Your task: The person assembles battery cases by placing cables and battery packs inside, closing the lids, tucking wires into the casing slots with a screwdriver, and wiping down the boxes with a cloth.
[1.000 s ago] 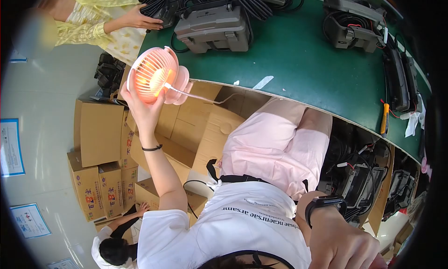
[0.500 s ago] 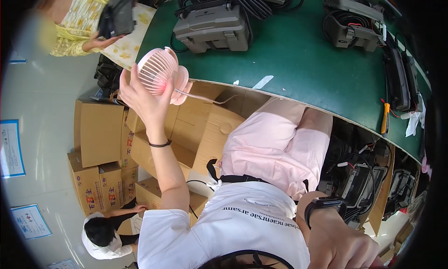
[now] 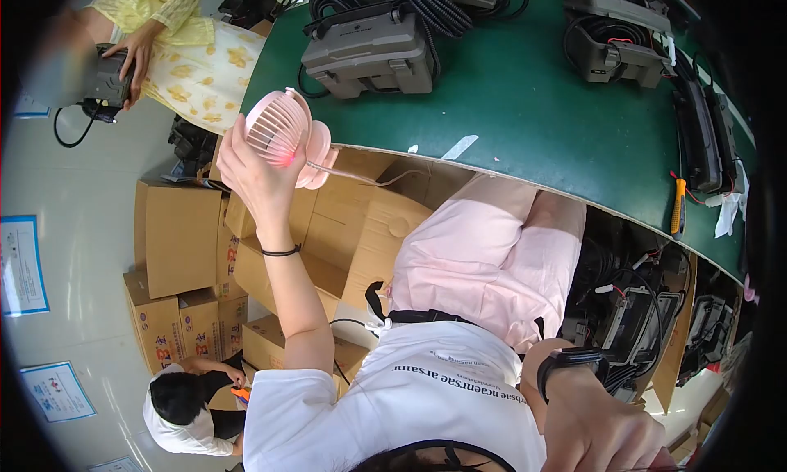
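Note:
A small pink fan [image 3: 277,130] with a round base and a thin cable is at the left end of the green table's near edge. Around the left side of its grille my left hand [image 3: 261,177] is wrapped, with a reddish glow near my thumb. My right hand [image 3: 602,427], below a black wristband, is at the lower right close to the camera. Its fingers are curled together, and whatever they hold is hidden.
Grey cases [image 3: 369,50] and black hoses lie on the green table [image 3: 508,95], with an orange-handled screwdriver [image 3: 678,206] at right. Cardboard boxes [image 3: 180,238] stand left. One co-worker [image 3: 176,54] holds a dark device; another [image 3: 184,406] is lower left.
The bright orange light in the fan has gone, and my left hand has shifted on its grille. The upper co-worker has picked up a dark device and carried it left.

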